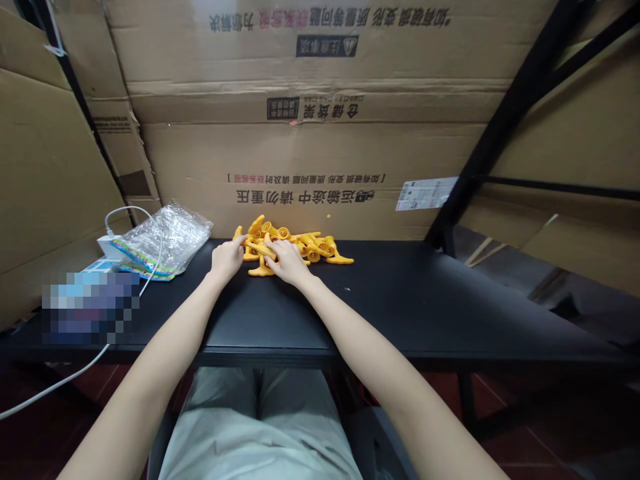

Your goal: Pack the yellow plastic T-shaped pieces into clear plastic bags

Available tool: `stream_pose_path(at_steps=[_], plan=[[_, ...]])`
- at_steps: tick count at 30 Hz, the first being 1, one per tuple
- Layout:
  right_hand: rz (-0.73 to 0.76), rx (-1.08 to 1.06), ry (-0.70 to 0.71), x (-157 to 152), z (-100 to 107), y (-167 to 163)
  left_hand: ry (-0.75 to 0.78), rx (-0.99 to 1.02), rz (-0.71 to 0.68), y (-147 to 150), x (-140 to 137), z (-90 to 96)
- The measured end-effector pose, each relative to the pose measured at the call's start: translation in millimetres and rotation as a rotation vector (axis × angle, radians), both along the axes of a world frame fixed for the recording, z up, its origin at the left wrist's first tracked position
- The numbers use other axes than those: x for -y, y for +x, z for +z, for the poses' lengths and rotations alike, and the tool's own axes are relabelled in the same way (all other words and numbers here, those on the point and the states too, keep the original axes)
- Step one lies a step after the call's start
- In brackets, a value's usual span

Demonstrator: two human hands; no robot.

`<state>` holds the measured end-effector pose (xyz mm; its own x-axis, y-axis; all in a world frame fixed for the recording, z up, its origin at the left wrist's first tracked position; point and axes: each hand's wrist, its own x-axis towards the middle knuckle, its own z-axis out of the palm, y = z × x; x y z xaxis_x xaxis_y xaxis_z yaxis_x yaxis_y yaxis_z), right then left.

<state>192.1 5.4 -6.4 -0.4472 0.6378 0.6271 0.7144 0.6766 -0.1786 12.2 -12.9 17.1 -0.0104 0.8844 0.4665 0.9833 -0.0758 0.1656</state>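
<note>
A heap of orange-yellow plastic pieces (pixel 313 256) lies on the black tabletop against the cardboard; several show round, hollow ends, and others have curved, handle-like arms. At the left edge of the heap, my left hand (pixel 228 259) has its fingers curled on a yellow plastic piece (pixel 237 232), whose tip sticks up above the hand. My right hand (pixel 290 263) reaches over the heap's front, thumb and fingers closed around another yellow piece (pixel 262 249). Its fingertips are partly hidden among the pieces. One piece with a curved bar (pixel 261 271) lies just below, in front of the heap.
Crumpled clear plastic bags (pixel 167 233) with a colourful printed edge lie at the left. A white cable (pixel 75 380) runs past a blurred-out item (pixel 90 307) and over the table's front edge. Cardboard (pixel 310 150) walls the back, and a black metal frame (pixel 500 133) stands at right.
</note>
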Motion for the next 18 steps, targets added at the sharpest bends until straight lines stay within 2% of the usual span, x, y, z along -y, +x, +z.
stream_pose_path(at_steps=[11, 15, 18], plan=[[0.005, -0.017, 0.008, -0.4, 0.0, -0.4, -0.003, 0.005, 0.013, -6.5, -5.8, -3.7], [-0.014, 0.004, -0.02, 1.4, 0.4, -2.3, -0.02, -0.001, 0.03, -7.3, -6.6, -4.8], [-0.042, 0.039, 0.011, 3.8, 2.4, -3.5, -0.03, -0.006, 0.035, -7.7, -7.6, -6.2]])
